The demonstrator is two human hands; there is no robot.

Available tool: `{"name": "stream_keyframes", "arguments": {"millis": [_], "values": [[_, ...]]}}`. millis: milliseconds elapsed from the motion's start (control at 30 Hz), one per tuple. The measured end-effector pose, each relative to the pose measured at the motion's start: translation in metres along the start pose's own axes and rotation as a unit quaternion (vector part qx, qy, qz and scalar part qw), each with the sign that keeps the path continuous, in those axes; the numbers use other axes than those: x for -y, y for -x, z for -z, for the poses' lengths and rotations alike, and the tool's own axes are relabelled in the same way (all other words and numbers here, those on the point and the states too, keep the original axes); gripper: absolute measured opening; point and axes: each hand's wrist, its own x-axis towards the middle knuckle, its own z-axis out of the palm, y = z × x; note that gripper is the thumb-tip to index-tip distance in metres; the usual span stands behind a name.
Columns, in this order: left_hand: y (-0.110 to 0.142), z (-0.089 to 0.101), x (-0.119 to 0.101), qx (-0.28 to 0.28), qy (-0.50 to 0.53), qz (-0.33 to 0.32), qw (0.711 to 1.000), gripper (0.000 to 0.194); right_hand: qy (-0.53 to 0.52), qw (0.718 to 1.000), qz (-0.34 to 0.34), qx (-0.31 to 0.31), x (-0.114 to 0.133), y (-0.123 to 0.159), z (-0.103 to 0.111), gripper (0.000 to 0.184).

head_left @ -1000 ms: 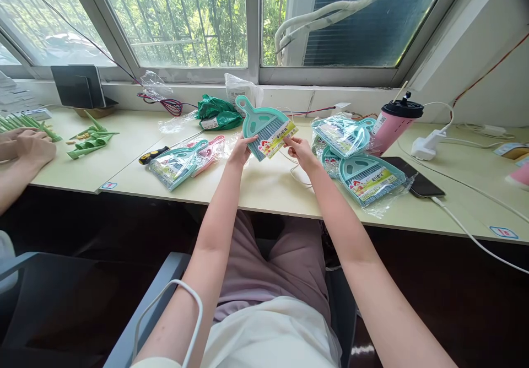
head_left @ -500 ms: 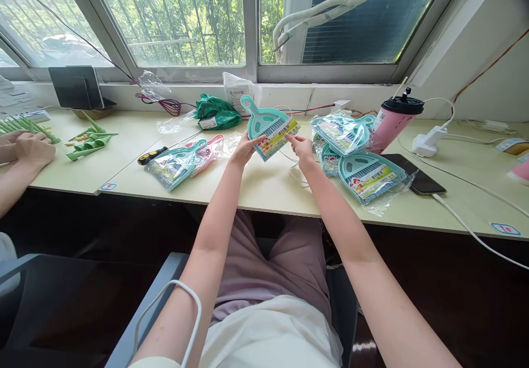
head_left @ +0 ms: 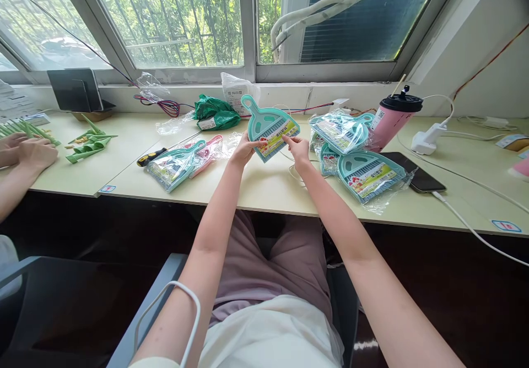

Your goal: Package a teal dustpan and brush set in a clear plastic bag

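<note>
A small teal dustpan [head_left: 270, 115] with a yellow printed label card [head_left: 276, 139] across its front is held up over the table, handle pointing up and to the left. My left hand [head_left: 244, 150] grips its lower left edge, thumb on the front. At the lower right, my right hand [head_left: 297, 149] pinches the label's edge with thumb and fingertips; whether it also grips the pan's rim I cannot tell. Right of my hands lie several teal dustpans in clear plastic bags [head_left: 372, 176]. A bagged teal dustpan [head_left: 176, 164] lies on the left, beside a pink one [head_left: 209, 153].
A pink cup [head_left: 390, 123] with a black lid stands behind a charging phone [head_left: 413, 172]. A screwdriver [head_left: 151, 157] and green plastic bag [head_left: 217, 113] lie to the left. Another person's hands [head_left: 35, 150] hold green strips at far left. White cables cross the right side.
My right hand has shifted slightly left and down along the label. The label's right end now lies closer against the dustpan, which faces me a little more squarely.
</note>
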Motion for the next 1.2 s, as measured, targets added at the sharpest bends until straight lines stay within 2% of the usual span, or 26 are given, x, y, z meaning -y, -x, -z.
{"name": "stream_keyframes", "arguments": {"millis": [100,233,467,600,733,900,1067,1200], "values": [[0.001,-0.002,-0.001,-0.007,0.014,0.006,1.000,0.099,0.004,0.998,-0.007,-0.064,-0.002,0.000,-0.002,0.054],[0.001,-0.002,-0.001,-0.017,0.035,0.008,0.999,0.090,0.036,0.998,-0.003,-0.060,-0.001,0.002,-0.002,0.055],[-0.001,0.002,0.000,-0.010,0.007,-0.006,1.000,0.078,0.053,0.995,-0.036,-0.080,-0.002,-0.001,0.002,0.058],[-0.001,0.002,-0.002,-0.022,0.017,-0.004,1.000,0.081,0.021,0.998,-0.039,-0.047,-0.004,-0.002,0.002,0.061],[-0.001,0.003,-0.001,-0.020,-0.001,-0.014,1.000,0.085,-0.066,0.995,-0.070,-0.011,-0.004,-0.002,0.000,0.062],[-0.003,0.005,0.001,0.011,-0.032,-0.035,0.999,0.081,-0.168,0.979,-0.070,0.094,-0.008,-0.001,-0.005,0.043],[-0.002,0.004,0.001,0.020,-0.026,-0.024,0.999,0.081,-0.231,0.965,-0.099,0.081,-0.009,0.000,-0.008,0.023],[-0.001,0.003,0.000,0.024,-0.039,-0.023,0.999,0.076,-0.245,0.961,-0.105,0.066,-0.008,-0.001,-0.007,0.024]]}}
